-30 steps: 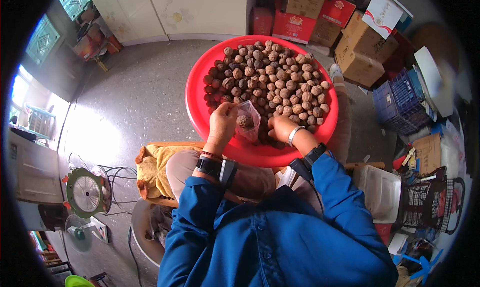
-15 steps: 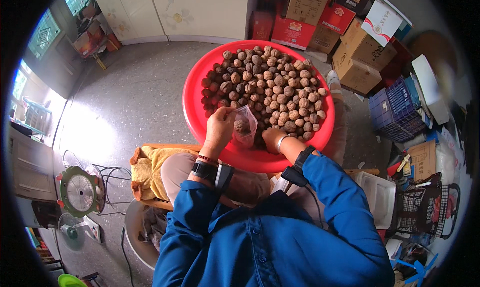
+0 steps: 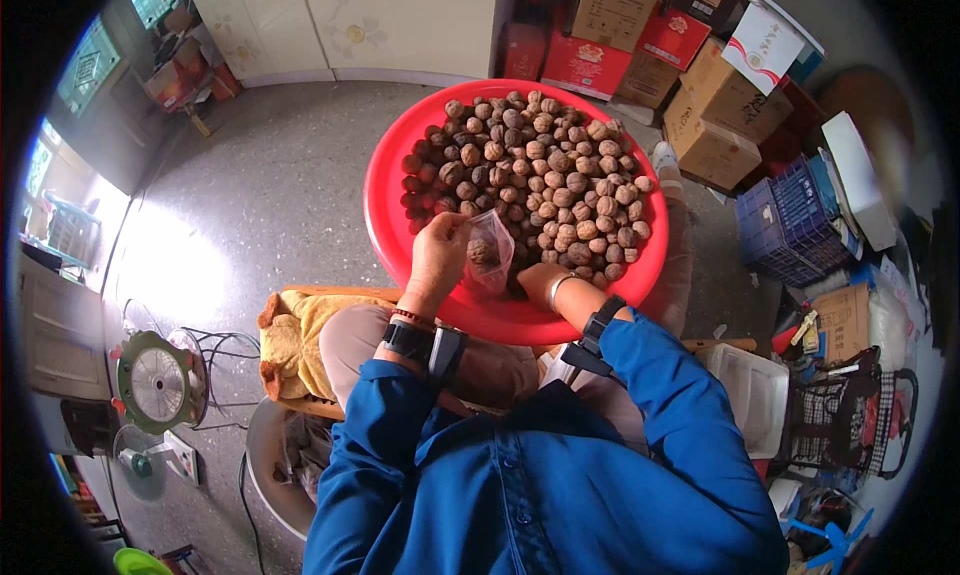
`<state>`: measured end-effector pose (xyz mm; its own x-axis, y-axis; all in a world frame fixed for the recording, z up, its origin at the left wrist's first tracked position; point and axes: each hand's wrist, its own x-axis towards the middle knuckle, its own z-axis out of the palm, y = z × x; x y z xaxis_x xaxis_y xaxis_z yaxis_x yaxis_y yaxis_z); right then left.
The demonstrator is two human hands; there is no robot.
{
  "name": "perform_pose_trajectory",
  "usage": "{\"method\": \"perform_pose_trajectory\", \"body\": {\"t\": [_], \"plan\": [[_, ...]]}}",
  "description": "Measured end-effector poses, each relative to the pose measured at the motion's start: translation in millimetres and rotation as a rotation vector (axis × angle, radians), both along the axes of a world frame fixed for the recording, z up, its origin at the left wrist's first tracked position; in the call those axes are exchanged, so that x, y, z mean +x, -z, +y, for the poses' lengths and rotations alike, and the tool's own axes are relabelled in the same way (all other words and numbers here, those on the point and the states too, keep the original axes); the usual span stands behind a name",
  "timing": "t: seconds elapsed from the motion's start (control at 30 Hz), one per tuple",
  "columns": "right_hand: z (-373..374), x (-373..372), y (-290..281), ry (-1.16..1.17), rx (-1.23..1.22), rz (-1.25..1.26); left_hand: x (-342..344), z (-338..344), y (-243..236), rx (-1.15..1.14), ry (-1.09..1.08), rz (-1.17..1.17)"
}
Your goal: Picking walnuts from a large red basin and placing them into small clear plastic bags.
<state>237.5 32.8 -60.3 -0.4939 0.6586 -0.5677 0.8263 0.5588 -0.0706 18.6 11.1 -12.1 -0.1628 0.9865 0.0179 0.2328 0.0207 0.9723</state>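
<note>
A wide red plastic basin [image 3: 385,190] in front of my lap is heaped with brown walnuts [image 3: 535,170]. My left hand [image 3: 437,260] pinches the upper edge of a small clear plastic bag [image 3: 493,237] over the basin's near side. Inside the bag lies a walnut [image 3: 483,252]; whether more are beneath it I cannot tell. Just right of the bag, my right hand [image 3: 543,283] is lowered among the nuts at the near edge of the heap. Its fingertips are hidden, so what they hold does not show.
Cardboard boxes [image 3: 712,125] and a blue plastic crate [image 3: 790,220] stand at the right. A clear plastic tub [image 3: 750,400] is beside my right elbow. To the left are a yellow plush cushion [image 3: 300,340], a metal tub [image 3: 268,465] and a fan [image 3: 158,383] with cables on the floor.
My right hand has shifted slightly left, closer to the bag, still low among the walnuts. My left hand and the bag have hardly moved.
</note>
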Motion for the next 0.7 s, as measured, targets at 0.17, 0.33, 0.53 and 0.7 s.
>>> {"method": "perform_pose_trajectory", "body": {"t": [0.17, 0.33, 0.53, 0.7], "plan": [[0.2, -2.7, -8.3, 0.059, 0.045, 0.108, -2.0, 3.1, 5.9, 0.04, 0.01, 0.028], [-6.5, 6.3, -29.0, 0.332, 0.337, 0.62, -1.7, 1.7, 2.8, -0.003, -0.002, 0.021], [-11.3, -2.6, -76.5, 0.542, 0.522, 1.165, 0.4, 0.1, -2.5, -0.002, 0.001, 0.023], [-18.2, -13.9, -102.3, 0.511, 0.293, 1.356, -2.9, -0.1, 2.6, 0.076, 0.001, 0.071]]}}
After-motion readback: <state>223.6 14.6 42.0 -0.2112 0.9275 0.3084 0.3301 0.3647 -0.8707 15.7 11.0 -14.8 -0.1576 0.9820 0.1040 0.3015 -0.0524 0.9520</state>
